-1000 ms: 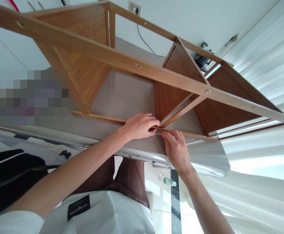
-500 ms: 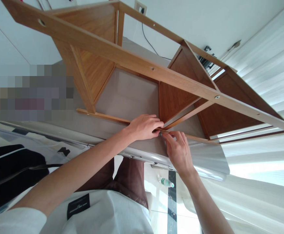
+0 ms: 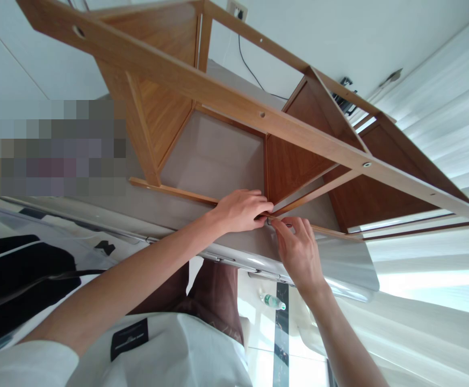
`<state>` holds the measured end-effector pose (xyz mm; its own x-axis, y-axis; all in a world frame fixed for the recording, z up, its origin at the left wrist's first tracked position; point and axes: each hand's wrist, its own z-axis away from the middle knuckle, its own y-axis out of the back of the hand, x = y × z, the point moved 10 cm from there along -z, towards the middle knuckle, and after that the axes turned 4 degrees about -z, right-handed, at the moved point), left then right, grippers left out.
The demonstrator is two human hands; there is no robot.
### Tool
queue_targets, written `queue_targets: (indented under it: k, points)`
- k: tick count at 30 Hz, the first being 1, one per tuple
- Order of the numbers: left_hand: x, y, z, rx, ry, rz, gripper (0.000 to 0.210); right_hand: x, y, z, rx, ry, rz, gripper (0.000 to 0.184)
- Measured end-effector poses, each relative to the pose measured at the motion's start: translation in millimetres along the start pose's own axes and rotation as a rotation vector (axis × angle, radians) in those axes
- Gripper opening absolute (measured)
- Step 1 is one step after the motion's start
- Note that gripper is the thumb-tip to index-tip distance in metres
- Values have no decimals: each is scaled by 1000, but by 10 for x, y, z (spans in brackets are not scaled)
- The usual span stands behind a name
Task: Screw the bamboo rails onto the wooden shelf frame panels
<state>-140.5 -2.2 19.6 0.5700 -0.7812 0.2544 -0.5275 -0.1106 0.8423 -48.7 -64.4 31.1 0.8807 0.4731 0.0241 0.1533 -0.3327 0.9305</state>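
Note:
A wooden shelf frame (image 3: 202,80) with brown panels lies on a grey-topped surface. My left hand (image 3: 244,210) is closed around its near lower rail (image 3: 181,193), where a slanting crosspiece (image 3: 318,191) meets it. Just right of that, my right hand (image 3: 298,244) pinches a small bent metal hex key (image 3: 268,221) against the rail's near side. Most of the key is hidden by the fingers. The fingertips of both hands are close together but apart.
The frame's upper rail (image 3: 262,115) passes above my hands and has bolt holes. Behind it, a black cable (image 3: 250,70) runs from a wall socket (image 3: 237,11). White curtains (image 3: 439,290) hang at right. A plastic bottle (image 3: 272,301) lies on the floor below.
The view has shifted slightly, so the frame appears a little further right. My left hand keeps its hold. My right hand has turned slightly at the key.

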Motion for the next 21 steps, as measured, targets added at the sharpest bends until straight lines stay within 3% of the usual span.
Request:
queue_targets:
  k: [6, 21]
  points:
    - [7, 4, -2, 0, -10, 10, 3, -137, 26, -46, -19, 68, 137, 32]
    - [8, 11, -1, 11, -11, 6, 3, -117, 21, -38, -44, 118, 120, 31]
